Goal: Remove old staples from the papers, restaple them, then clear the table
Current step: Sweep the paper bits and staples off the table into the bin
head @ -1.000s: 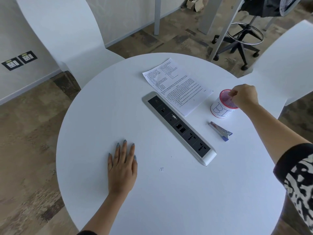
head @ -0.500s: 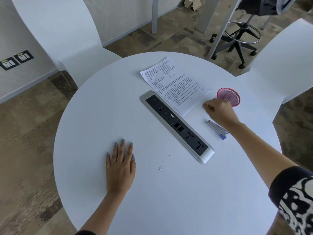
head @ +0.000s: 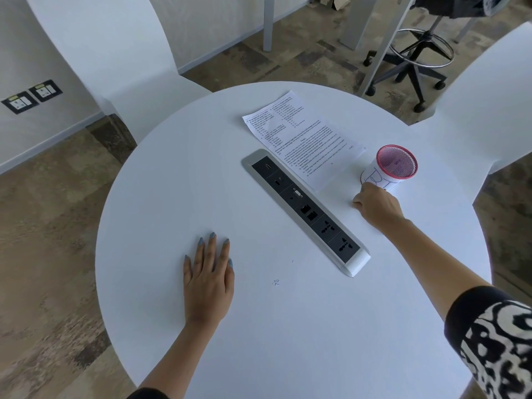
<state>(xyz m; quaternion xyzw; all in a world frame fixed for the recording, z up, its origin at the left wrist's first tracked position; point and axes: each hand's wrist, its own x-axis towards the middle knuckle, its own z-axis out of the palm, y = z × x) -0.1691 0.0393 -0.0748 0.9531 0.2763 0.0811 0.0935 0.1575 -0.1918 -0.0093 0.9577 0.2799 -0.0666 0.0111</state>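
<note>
My left hand (head: 208,272) lies flat on the round white table (head: 288,335), fingers straight. My right hand (head: 377,205) rests knuckles up with its fingers curled down, right in front of the white cup (head: 375,178) with the pink mesh rim. It covers the spot where the blue stapler lay; the stapler is hidden beneath it. The printed papers (head: 302,139) lie flat at the far side, left of the cup. A tiny bent staple (head: 276,282) lies loose between my hands.
A grey power strip (head: 305,208) with black sockets runs diagonally across the table's middle. White chairs stand at the far left (head: 115,53) and far right (head: 489,96). A black office stool (head: 417,56) stands on the floor beyond.
My right hand left the cup's rim, swung down and left, and now sits curled over the stapler's place. The stapler is no longer visible. The left hand stayed put.
</note>
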